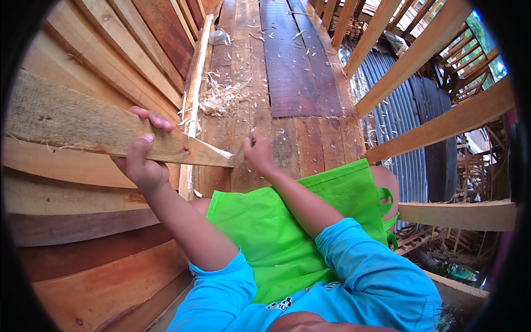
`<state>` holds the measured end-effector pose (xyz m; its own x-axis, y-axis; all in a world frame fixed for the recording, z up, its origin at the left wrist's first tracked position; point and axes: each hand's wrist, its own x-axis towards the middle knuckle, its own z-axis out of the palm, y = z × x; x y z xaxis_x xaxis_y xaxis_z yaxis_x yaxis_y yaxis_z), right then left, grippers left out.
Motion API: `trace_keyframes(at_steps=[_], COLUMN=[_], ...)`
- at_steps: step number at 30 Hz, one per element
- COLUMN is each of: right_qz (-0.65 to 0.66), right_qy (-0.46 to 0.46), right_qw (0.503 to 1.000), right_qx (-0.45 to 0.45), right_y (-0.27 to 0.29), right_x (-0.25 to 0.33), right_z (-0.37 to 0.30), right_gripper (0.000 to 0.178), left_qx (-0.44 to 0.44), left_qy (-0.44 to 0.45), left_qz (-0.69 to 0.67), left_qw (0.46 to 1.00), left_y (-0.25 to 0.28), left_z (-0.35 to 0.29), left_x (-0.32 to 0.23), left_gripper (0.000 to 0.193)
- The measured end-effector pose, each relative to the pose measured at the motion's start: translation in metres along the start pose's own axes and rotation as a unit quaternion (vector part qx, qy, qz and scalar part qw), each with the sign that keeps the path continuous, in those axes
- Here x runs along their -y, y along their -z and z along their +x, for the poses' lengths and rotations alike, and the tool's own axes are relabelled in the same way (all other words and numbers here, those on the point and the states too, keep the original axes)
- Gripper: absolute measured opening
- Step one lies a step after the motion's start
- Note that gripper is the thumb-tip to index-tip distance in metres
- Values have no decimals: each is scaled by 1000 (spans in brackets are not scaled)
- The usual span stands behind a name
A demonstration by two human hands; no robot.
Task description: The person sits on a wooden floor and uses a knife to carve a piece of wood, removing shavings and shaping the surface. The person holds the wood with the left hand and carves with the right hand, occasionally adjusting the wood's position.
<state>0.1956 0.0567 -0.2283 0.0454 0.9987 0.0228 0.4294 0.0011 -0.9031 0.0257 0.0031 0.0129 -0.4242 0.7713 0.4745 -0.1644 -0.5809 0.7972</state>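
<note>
A rough wooden plank [77, 119] comes in from the left and ends just left of the middle, its end cut at a slant. My left hand [145, 149] grips it near that end, thumb on the near edge and fingers over the far one. To the right of the plank's tip, my right hand [259, 151] is closed and apart from the wood. A small dark bit shows at its fingertips, too small to name. A bright green cloth bag [276, 221] with loop handles lies across my lap.
Curled wood shavings [227, 97] litter the plank floor [310, 141] ahead, beside a dark board [298, 72]. A pale strip of wood [197, 72] runs along the left wall of leaning planks [105, 50]. Wooden rails [442, 124] and corrugated metal sheets [401, 105] stand at right.
</note>
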Motion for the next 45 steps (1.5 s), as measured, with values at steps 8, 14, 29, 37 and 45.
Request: trace_keyframes(at_steps=[8, 14, 29, 37, 45], right_qz=[-44, -101, -150, -184, -158], right_qy=[53, 29, 53, 6, 111], right_qw=[996, 993, 984, 983, 963], right_qx=[54, -50, 75, -28, 188], right_y=[0, -8, -20, -15, -45], right_x=[-20, -35, 7, 16, -16], right_z=[29, 74, 78, 96, 114], right_gripper=[24, 24, 22, 18, 21], left_qx=[8, 6, -5, -12, -7], left_qy=[5, 2, -1, 3, 1], left_qz=[11, 9, -28, 19, -10], left_qw=[1000, 1000, 1000, 1000, 1000], left_y=[5, 2, -2, 6, 5], left_z=[-1, 1, 2, 1, 2], left_x=[-1, -1, 1, -3, 1], left_gripper=[42, 40, 38, 42, 40])
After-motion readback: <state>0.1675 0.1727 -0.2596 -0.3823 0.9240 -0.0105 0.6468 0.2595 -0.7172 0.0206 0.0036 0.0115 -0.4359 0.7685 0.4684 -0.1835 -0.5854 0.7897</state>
